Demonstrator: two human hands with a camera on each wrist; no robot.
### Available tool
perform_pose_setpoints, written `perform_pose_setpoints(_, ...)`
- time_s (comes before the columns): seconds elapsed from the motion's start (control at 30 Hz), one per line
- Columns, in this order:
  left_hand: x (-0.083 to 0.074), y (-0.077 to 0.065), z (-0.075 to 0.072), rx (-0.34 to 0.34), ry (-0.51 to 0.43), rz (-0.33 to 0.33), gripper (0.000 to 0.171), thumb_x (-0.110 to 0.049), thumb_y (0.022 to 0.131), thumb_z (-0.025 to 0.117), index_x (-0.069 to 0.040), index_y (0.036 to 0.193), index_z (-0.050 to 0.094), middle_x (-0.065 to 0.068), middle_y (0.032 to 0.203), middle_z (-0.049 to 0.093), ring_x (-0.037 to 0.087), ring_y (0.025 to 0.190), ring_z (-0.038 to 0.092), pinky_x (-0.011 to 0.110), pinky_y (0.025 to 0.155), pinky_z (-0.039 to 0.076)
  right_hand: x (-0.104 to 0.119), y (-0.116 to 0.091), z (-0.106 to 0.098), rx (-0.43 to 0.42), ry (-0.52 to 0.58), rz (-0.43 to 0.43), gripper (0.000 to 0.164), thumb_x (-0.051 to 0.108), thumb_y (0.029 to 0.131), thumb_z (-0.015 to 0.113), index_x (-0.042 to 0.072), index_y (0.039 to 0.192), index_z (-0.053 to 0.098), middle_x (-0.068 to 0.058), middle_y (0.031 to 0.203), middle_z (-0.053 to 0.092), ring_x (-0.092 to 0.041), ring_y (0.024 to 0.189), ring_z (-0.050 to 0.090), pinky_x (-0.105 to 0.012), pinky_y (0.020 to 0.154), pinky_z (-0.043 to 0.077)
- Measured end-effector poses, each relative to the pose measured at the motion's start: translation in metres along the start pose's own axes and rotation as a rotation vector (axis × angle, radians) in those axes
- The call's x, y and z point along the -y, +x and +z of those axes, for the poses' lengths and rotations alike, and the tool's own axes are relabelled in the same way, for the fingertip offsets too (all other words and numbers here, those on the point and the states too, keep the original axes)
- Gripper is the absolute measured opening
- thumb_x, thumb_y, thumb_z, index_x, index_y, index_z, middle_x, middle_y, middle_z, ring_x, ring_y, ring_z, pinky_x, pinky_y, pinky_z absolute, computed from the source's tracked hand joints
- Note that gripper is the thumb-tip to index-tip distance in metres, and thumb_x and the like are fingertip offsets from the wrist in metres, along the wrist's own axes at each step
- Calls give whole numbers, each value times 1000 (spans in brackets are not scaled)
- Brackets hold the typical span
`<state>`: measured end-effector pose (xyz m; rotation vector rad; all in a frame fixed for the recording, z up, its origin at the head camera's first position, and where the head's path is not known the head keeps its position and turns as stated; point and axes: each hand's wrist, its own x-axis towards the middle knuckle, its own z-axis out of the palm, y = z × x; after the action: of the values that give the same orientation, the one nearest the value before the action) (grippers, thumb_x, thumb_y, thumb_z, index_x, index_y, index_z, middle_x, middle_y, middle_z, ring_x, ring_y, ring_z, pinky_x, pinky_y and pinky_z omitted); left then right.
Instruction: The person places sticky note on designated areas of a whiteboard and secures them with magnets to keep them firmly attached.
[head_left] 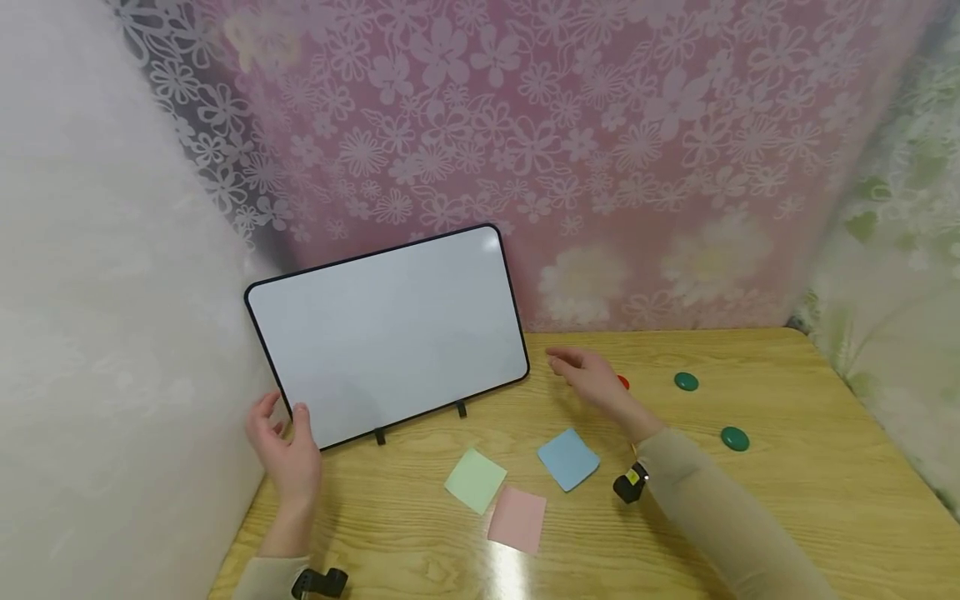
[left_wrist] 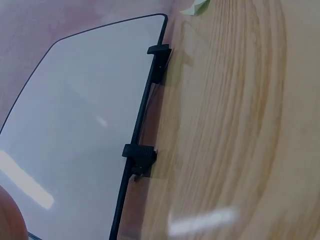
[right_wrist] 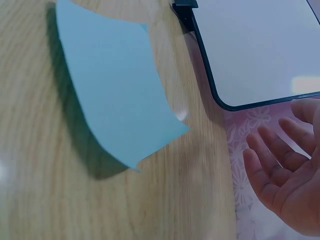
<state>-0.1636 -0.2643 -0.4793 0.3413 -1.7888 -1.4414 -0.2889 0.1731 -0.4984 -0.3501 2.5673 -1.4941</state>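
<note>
A whiteboard (head_left: 390,333) with a thin black frame stands tilted against the back wall, on small black feet (head_left: 461,408). My left hand (head_left: 288,454) is at its lower left edge, with the thumb overlapping the white face and the loosely bent fingers left of the frame. In the left wrist view only the thumb (left_wrist: 10,220) shows, at the lower left. Off the board's right edge, my right hand (head_left: 592,379) is held apart from it over the table. Its fingers are loosely bent and hold nothing, as the right wrist view shows.
On the wooden table (head_left: 420,542) lie a green sticky note (head_left: 476,481), a pink one (head_left: 517,520) and a blue one (head_left: 568,460). Two dark green round pieces (head_left: 686,381) lie farther right. Behind my right hand a red piece (head_left: 624,382) peeks out. Patterned walls enclose the table.
</note>
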Motion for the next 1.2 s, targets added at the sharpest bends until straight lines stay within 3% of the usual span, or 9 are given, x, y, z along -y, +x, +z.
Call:
perform_pose_setpoints(0.2,24,4,-11,46,38,-46,51,-12,110,58,-1,158,43,12,161,38,28,148,31,42,118,26,2,15,3,-39,-70,-4,49,35,113,56,13,157,55,-16,148,62,-38,135,58,-56,106,50)
perform_pose_setpoints(0.43,34,5,-18,127,29,-250,62,-29,113,53,-10,168,32,12,170,31,34,153,30,50,124,29,4,35,14,-75,-61,-26,48,29,114,57,8,157,54,-19,148,62,-41,137,55,-58,109,48)
perform_pose_setpoints(0.6,42,10,-20,148,30,-317,63,-31,114,48,-6,169,29,16,171,32,36,154,32,50,126,27,5,48,22,-94,-55,-19,47,27,114,57,7,156,55,-18,150,61,-39,137,56,-56,109,49)
perform_pose_setpoints(0.8,53,16,-24,158,82,-338,58,-31,115,45,-3,165,36,16,168,38,33,153,35,49,127,27,11,53,28,-110,-50,-17,45,23,115,53,5,156,54,-19,152,59,-38,135,58,-53,109,49)
perform_pose_setpoints(1.03,58,21,-27,149,142,-313,53,-29,115,47,2,158,48,25,160,48,39,148,42,53,123,32,15,59,31,-116,68,15,42,19,116,51,6,155,56,-21,139,66,-41,123,65,-51,95,56)
perform_pose_setpoints(1.2,62,25,-28,131,196,-307,49,-27,115,50,3,153,55,25,154,55,38,142,49,48,117,39,13,65,35,-119,83,-7,40,17,115,53,3,152,58,-22,145,63,-43,125,65,-54,100,56)
